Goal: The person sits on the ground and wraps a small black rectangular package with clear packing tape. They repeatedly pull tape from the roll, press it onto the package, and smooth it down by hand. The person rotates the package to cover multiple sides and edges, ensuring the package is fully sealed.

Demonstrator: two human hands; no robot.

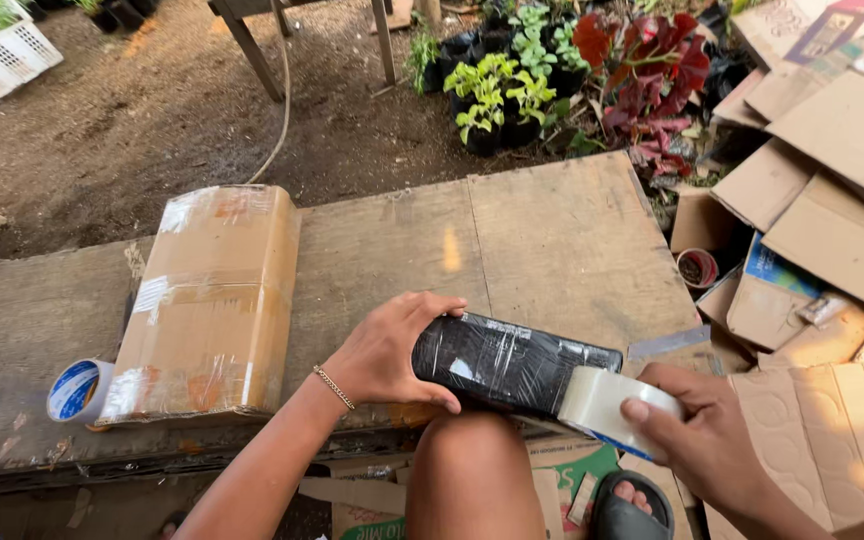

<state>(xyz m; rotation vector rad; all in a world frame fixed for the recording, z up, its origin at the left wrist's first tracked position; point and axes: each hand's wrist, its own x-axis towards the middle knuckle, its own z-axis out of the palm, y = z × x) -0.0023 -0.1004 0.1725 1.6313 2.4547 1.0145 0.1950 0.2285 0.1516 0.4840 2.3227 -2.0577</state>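
At the wooden bench's point(552, 230) near edge, the left hand point(387, 352) clasps a black plastic-wrapped oblong parcel point(507, 362); the right hand point(697, 430) grips a clear tape roll point(607, 405), apparently pressed against it.

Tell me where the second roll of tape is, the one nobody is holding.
In the head view the spare tape roll lies at the far left on the wooden table, just left of the taped cardboard box, well away from both hands.
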